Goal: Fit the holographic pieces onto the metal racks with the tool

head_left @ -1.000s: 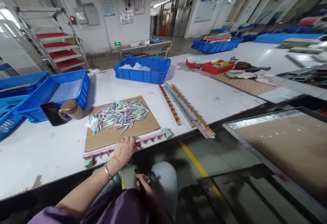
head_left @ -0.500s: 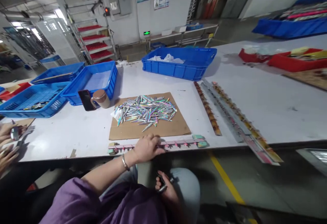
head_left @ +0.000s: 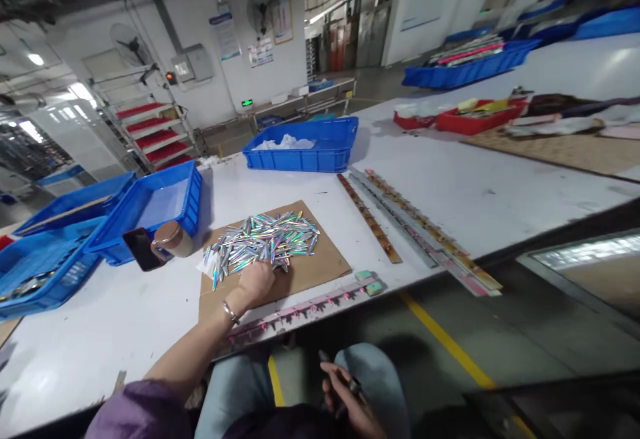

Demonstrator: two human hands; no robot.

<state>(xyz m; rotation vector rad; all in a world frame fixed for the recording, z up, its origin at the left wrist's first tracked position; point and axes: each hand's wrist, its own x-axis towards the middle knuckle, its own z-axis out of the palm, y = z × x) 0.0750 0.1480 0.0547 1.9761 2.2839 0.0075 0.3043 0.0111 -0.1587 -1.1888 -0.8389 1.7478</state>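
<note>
My left hand [head_left: 257, 281], with a metal bracelet at the wrist, reaches down to the near edge of a pile of shiny, pointed silver pieces [head_left: 265, 239]. Its fingers are bent and drawn together; what is under the fingertips is hidden. The pile lies on a brown cardboard sheet [head_left: 320, 259]. Between the cardboard and the table's front edge runs a long pinkish strip [head_left: 305, 309] with small red clips and green blocks at its right end. Low over my lap, my right hand [head_left: 347, 392] is closed around a small dark tool with a metal part, too blurred to name.
A brown mug [head_left: 173, 239] and a phone [head_left: 143, 249] stand left of the cardboard, beside blue bins [head_left: 170, 199]. Another blue bin [head_left: 300, 155] sits behind. Long clip-lined strips [head_left: 370, 219] lie to the right. Red trays [head_left: 475, 117] are farther off.
My left hand has gone from the pinkish strip up to the silver pile. My right hand stays low with the tool. The view has turned right, and a co-worker's hands have left the left edge.
</note>
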